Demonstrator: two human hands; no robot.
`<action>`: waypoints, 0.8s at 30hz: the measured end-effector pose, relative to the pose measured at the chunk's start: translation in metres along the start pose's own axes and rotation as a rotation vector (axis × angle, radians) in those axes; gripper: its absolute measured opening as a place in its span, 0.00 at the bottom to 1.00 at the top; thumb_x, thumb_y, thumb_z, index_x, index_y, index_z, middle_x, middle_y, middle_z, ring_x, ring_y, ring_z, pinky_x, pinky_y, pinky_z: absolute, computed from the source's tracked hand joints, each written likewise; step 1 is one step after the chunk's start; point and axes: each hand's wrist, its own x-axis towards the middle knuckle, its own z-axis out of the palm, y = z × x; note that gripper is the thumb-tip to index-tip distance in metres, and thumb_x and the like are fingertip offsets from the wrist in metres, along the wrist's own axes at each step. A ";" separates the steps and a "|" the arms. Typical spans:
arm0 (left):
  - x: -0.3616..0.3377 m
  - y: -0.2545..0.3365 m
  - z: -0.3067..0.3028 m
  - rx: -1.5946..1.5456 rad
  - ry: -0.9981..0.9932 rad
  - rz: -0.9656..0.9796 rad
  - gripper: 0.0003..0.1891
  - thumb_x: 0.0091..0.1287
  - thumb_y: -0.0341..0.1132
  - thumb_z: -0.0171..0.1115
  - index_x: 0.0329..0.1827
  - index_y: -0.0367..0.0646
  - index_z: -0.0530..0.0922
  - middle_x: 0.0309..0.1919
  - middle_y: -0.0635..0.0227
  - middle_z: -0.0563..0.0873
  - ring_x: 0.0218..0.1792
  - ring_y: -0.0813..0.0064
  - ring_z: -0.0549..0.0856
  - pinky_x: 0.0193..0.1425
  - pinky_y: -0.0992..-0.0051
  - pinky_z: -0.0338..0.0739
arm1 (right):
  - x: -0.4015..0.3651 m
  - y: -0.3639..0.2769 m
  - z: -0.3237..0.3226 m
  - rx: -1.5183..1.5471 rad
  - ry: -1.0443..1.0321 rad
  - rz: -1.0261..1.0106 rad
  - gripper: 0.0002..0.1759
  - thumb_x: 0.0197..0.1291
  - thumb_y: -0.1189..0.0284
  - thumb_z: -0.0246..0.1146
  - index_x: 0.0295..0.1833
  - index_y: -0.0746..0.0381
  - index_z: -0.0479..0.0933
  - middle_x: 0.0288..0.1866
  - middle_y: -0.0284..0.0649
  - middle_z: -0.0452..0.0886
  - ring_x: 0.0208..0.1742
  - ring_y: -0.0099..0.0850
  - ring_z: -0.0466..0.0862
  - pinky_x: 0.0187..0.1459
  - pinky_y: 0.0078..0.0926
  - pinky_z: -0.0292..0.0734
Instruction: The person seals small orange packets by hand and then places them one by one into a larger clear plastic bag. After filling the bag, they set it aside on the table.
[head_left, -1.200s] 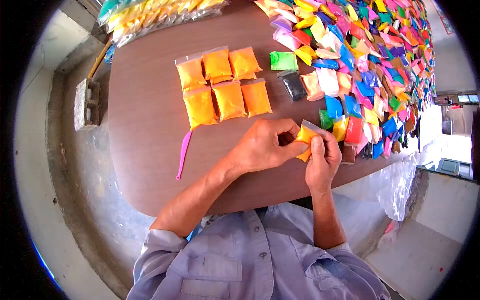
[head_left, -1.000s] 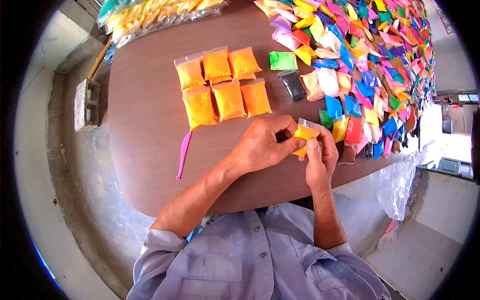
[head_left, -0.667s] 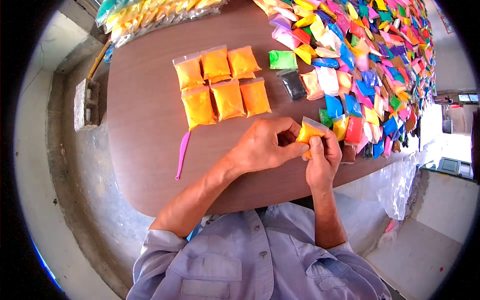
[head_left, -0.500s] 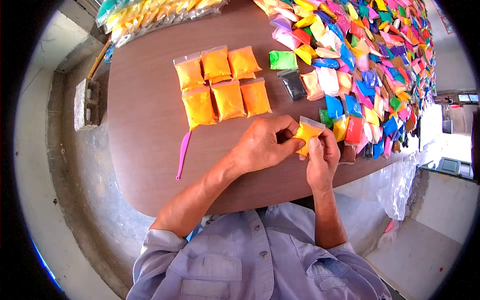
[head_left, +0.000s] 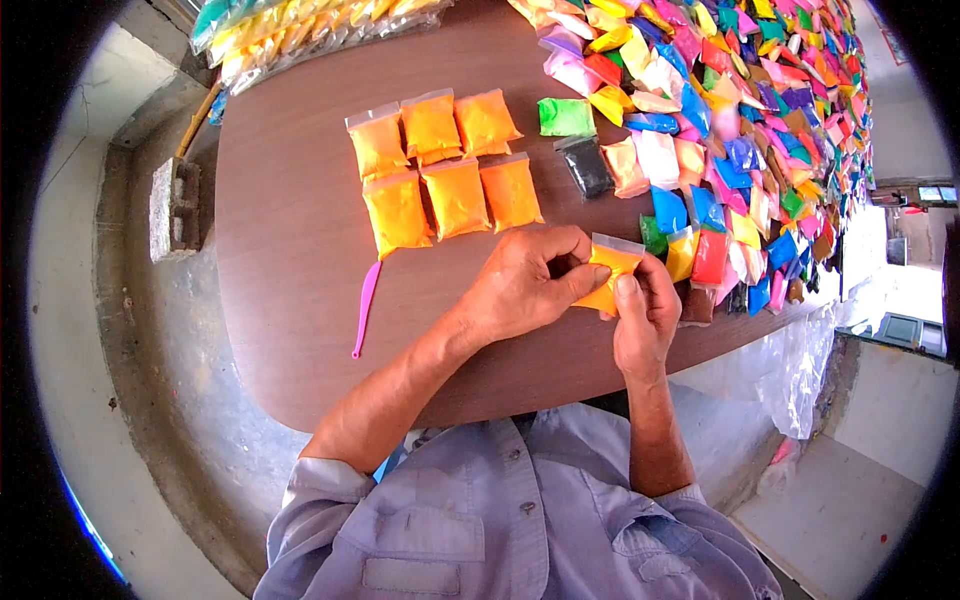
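Note:
Between both hands is a small clear zip bag of yellow-orange clay-like stuff (head_left: 612, 262), its clear top strip pointing away from me. My left hand (head_left: 535, 280) pinches its left side with thumb and fingers. On its right side, my right hand (head_left: 645, 310) grips it with the thumb on the front; the fingers behind are partly hidden. Beyond my left hand lie several orange bags (head_left: 457, 198) in two rows on the brown table (head_left: 310, 300). A pink plastic knife-like tool (head_left: 367, 310) lies left of my left forearm.
A large heap of small colourful bags (head_left: 740, 170) covers the table's right side. A green bag (head_left: 566, 118) and a black bag (head_left: 586, 168) lie at its near left edge. Bigger clear packs with yellow contents (head_left: 320, 40) sit at the back left. The table's rounded edge runs close to my body.
My left thumb and fingers have shifted slightly on the yellow-orange bag, and more of its lower part shows. Both hands stay in nearly the same place.

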 end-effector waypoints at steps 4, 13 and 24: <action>0.001 0.000 0.001 -0.018 0.026 0.021 0.12 0.75 0.35 0.81 0.42 0.37 0.85 0.31 0.74 0.85 0.32 0.86 0.80 0.32 0.78 0.75 | 0.001 -0.001 0.001 0.038 0.027 0.009 0.21 0.84 0.64 0.67 0.69 0.69 0.81 0.50 0.36 0.88 0.39 0.17 0.83 0.37 0.16 0.80; 0.000 -0.001 0.000 -0.093 0.017 -0.053 0.11 0.77 0.35 0.78 0.43 0.36 0.87 0.30 0.77 0.85 0.32 0.89 0.80 0.33 0.80 0.76 | -0.001 0.004 -0.002 0.019 -0.008 -0.010 0.19 0.83 0.68 0.67 0.68 0.69 0.81 0.52 0.36 0.87 0.44 0.17 0.84 0.42 0.16 0.81; 0.001 0.009 0.003 -0.137 0.053 0.012 0.12 0.75 0.35 0.81 0.43 0.35 0.87 0.29 0.74 0.86 0.32 0.87 0.82 0.35 0.78 0.78 | -0.002 0.007 -0.004 -0.015 0.016 -0.049 0.19 0.85 0.65 0.66 0.68 0.68 0.81 0.55 0.35 0.87 0.51 0.19 0.85 0.53 0.18 0.82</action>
